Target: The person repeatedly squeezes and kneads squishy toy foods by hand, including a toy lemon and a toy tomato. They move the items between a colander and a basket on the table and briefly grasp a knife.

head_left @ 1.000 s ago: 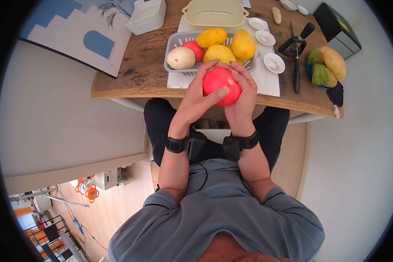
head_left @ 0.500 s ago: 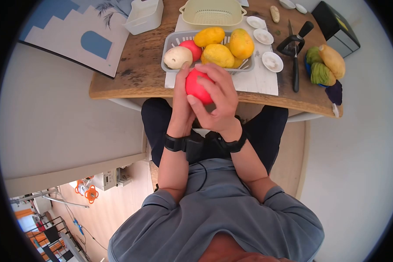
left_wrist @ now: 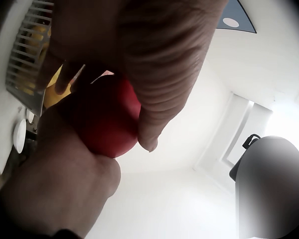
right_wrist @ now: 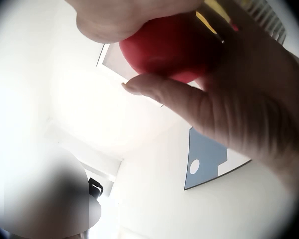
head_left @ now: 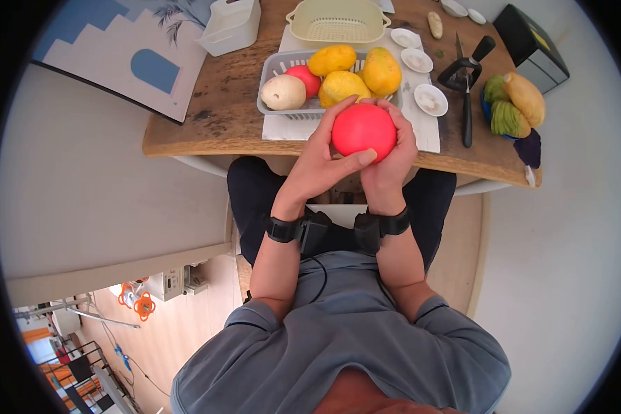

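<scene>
Two bare hands hold one smooth, round, pinkish-red ball (head_left: 364, 131) between them, raised in front of the person where the near edge of the brown wooden desk (head_left: 214, 117) passes beneath in the head view. The left hand (head_left: 316, 164) is part-way open, its fingers curving round the far left side of the ball and its thumb lying across the near side; the right hand (head_left: 393, 164) is cupped round the right side and underneath, its fingers curled and the ball filling the palm. Just beyond both hands stands a grey plastic slotted basket (head_left: 298, 114); the fingertips overlap its near side from above, and whether they touch it cannot be told. Inside, up and to the left of the left hand, lie a pale cream rounded vegetable (head_left: 283, 92) and a second round red thing (head_left: 303, 79), with several plump yellow fruits (head_left: 342, 87) straight ahead of the hands. A white flat sheet (head_left: 279, 129) spreads under the basket. To the right of the right hand come small white shallow dishes (head_left: 430, 101), then a black-handled knife (head_left: 467, 123). Farther ahead of the hands, past the basket, sits a cream plastic colander (head_left: 338, 31).
</scene>
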### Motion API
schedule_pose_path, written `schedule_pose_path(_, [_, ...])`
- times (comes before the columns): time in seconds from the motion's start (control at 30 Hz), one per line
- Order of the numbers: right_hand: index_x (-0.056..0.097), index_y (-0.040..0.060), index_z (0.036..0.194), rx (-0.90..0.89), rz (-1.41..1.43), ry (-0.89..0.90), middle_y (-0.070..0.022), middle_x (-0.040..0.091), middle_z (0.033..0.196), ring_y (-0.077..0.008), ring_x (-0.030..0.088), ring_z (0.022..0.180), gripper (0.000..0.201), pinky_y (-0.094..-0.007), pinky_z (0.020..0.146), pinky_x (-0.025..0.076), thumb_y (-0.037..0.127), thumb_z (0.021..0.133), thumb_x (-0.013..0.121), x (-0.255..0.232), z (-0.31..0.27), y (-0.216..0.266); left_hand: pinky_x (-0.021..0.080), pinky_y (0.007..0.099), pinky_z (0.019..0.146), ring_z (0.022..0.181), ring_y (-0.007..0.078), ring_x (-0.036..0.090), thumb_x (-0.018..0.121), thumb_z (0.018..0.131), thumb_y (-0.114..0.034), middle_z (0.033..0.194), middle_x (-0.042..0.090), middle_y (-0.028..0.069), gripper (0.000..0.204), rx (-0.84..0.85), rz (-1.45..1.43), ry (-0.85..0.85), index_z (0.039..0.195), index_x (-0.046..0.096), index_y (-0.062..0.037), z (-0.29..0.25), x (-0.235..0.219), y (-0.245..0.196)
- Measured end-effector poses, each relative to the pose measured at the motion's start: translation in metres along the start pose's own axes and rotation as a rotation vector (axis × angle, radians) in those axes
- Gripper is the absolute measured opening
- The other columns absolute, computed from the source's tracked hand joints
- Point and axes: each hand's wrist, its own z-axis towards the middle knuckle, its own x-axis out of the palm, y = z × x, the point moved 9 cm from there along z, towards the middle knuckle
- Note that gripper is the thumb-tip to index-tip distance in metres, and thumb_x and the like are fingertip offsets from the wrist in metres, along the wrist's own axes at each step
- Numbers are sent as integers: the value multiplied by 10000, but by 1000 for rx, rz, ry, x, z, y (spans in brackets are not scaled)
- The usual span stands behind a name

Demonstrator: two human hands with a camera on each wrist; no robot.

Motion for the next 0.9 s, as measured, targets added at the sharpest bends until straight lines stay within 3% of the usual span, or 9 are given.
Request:
schedule_pose_path(0.07, [601, -63, 1032, 59, 59, -94, -122, 641, 1015, -194, 600, 940, 272, -319, 875, 475, 140, 915, 463, -5, -3, -9, 422, 329, 995, 1181, 190, 497, 755, 798, -212, 1315, 491, 96, 656, 20, -23, -2, 1346, 434, -46, 1, 0, -2])
schedule_pose_path(0.17, [583, -51, 1089, 9, -96, 3, -122, 625, 1042, -203, 590, 993, 299, -309, 903, 454, 156, 938, 429, 3, -6, -12, 445, 335, 975, 1158, 187, 516, 772, 759, -152, 1279, 531, 93, 641, 98, -45, -51, 1317, 473, -51, 1, -11, -8])
schedule_pose_path(0.27, [586, -38, 1093, -66, -473, 141, -139, 631, 1058, -203, 606, 961, 280, -296, 831, 467, 126, 944, 414, 18, -8, -11, 454, 332, 967, 1117, 191, 552, 722, 786, -113, 1195, 591, 121, 502, 152, -61, -200, 1238, 526, -19, 1, -31, -12])
schedule_pose_path(0.33, [589, -17, 1097, -181, -955, 299, -182, 625, 1087, -221, 630, 927, 272, -303, 751, 479, 114, 960, 393, 38, -16, -4, 461, 330, 954, 1060, 200, 589, 668, 817, -91, 1108, 631, 158, 359, 104, -389, -290, 1141, 558, 17, -1, -43, -1])
schedule_pose_path(0.4, [605, -2, 1071, -248, -1023, 340, -216, 609, 1118, -268, 647, 901, 222, -330, 729, 501, 91, 929, 462, 47, -20, -1, 479, 330, 923, 1012, 213, 608, 597, 865, -97, 1067, 635, 181, 269, 101, -399, -342, 1098, 557, 31, -2, -53, 6])
schedule_pose_path(0.47, [615, -15, 1037, -856, -1127, 411, -208, 608, 1134, -335, 638, 929, 218, -359, 776, 509, 101, 855, 582, 76, -46, 26, 471, 342, 927, 1017, 228, 599, 535, 909, -203, 1106, 614, 169, 316, -8, -468, -446, 1126, 550, 26, -5, -65, 23])
schedule_pose_path(0.57, [609, -20, 1001, -964, -1100, 607, -170, 591, 1157, -361, 614, 942, 284, -417, 806, 502, 124, 760, 654, 95, -61, 27, 490, 323, 876, 971, 204, 609, 473, 952, -213, 1062, 622, 130, 283, -68, -580, -477, 1107, 565, 6, -9, -62, 30])
schedule_pose_path(0.8, [609, -38, 990, -788, -780, 668, -173, 637, 1059, -345, 624, 917, 250, -388, 863, 488, 119, 795, 628, 80, -56, 25, 505, 280, 807, 944, 160, 614, 438, 991, -290, 1028, 625, 95, 330, -155, -515, -494, 1125, 578, -23, -15, -49, 37])
schedule_pose_path(0.9, [606, -61, 982, -300, -385, 453, -153, 671, 1025, -201, 627, 930, 184, -327, 850, 490, 90, 916, 522, 49, -27, 9, 494, 263, 738, 836, 115, 609, 406, 1002, -392, 916, 644, 81, 441, -156, -352, -292, 1076, 580, 7, -1, -33, 24])
